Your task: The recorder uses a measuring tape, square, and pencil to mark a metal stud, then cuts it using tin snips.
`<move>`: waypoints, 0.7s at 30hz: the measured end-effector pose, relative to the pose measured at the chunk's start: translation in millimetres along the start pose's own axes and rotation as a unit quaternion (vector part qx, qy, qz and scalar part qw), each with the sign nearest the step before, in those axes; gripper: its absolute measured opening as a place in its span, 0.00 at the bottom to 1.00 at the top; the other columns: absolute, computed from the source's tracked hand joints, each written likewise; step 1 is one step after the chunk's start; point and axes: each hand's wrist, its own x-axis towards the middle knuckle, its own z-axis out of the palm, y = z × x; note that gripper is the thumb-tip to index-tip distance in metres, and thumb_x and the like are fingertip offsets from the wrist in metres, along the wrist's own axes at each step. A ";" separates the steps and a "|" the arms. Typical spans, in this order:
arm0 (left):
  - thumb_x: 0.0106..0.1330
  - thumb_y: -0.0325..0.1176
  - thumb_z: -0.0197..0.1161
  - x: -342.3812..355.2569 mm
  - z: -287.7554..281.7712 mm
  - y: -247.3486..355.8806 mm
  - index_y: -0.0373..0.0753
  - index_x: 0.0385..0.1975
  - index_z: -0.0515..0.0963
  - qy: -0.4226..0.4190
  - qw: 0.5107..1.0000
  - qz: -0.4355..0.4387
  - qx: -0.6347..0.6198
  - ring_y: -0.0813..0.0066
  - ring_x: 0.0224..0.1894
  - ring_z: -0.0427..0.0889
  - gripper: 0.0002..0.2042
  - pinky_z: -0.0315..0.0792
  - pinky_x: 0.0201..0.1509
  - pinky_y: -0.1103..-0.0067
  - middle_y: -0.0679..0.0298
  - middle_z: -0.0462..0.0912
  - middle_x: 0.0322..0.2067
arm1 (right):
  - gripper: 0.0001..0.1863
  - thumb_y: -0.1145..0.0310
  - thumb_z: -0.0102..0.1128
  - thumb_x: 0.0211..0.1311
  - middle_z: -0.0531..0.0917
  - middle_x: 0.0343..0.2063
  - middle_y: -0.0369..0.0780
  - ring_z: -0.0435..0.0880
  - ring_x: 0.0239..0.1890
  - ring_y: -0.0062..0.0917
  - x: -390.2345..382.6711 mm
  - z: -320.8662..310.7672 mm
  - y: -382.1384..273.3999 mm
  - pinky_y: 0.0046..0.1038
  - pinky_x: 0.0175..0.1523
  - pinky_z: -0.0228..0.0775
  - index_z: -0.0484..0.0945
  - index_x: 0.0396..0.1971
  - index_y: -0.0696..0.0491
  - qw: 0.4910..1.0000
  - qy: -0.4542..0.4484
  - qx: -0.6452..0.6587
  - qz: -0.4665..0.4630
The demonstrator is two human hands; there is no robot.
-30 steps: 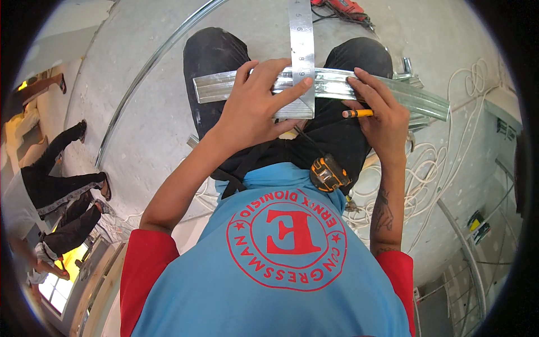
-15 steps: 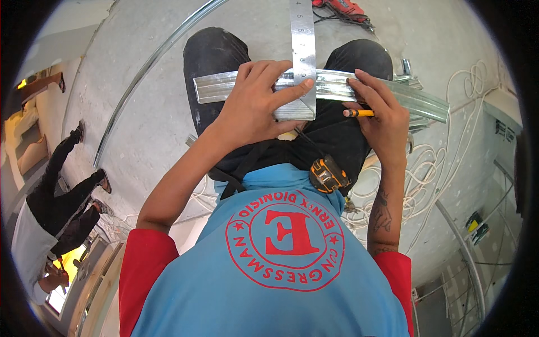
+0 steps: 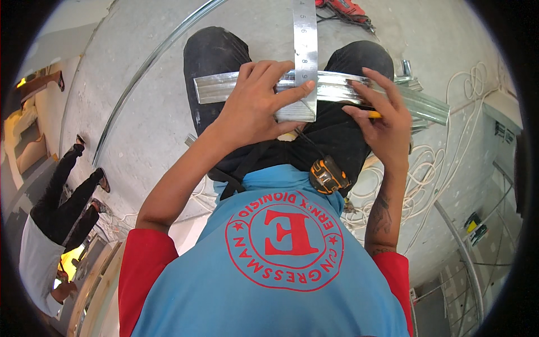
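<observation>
A galvanized metal channel [image 3: 339,87] lies crosswise over my thighs. My left hand [image 3: 252,106] is closed over it and over the stock of a steel square, thumb and fingers pressing the two together. The square's marked blade [image 3: 305,42] crosses the channel and points away from me. In my right hand [image 3: 387,129], just right of the square, is a yellow pencil [image 3: 374,114], mostly hidden by the fingers. Its raised fingers are over the channel; whether they touch it I cannot tell. An orange and black tape measure [image 3: 328,175] sits at my waist.
A red power tool [image 3: 345,12] lies on the concrete floor ahead. A long metal strip [image 3: 132,84] curves along the left. Coiled white cable [image 3: 424,174] and metal offcuts [image 3: 409,84] lie at right. Another person [image 3: 48,241] is at far left.
The square has shifted slightly right with my left hand. My right hand has moved a little right, its fingers lifted and the pencil drawn back. The other person's arms have moved.
</observation>
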 end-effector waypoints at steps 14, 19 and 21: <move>0.42 0.39 0.85 0.6 0.5 -0.2 0.57 0.64 0.81 0.006 1.000 -0.003 -0.015 0.53 0.60 0.75 0.41 0.64 0.65 0.60 0.54 0.76 0.60 | 0.14 0.72 0.64 0.74 0.90 0.45 0.46 0.89 0.47 0.24 -10.8 43.7 -27.5 0.24 0.52 0.81 0.81 0.56 0.60 0.946 0.147 0.261 0.122; 0.43 0.39 0.85 -0.2 1.3 -1.5 0.58 0.65 0.80 0.008 1.000 0.001 -0.013 0.53 0.61 0.74 0.41 0.64 0.66 0.60 0.54 0.76 0.60 | 0.13 0.74 0.66 0.71 0.91 0.43 0.45 0.90 0.45 0.23 -7.8 49.2 -31.0 0.24 0.51 0.81 0.85 0.52 0.61 0.936 0.126 0.282 0.171; 0.43 0.39 0.86 -0.8 2.0 -2.3 0.58 0.66 0.80 0.008 1.000 0.002 -0.014 0.53 0.61 0.74 0.42 0.64 0.66 0.60 0.54 0.75 0.60 | 0.12 0.75 0.68 0.69 0.91 0.42 0.45 0.90 0.43 0.24 -5.4 48.4 -29.0 0.24 0.50 0.81 0.87 0.49 0.61 0.961 0.136 0.221 0.099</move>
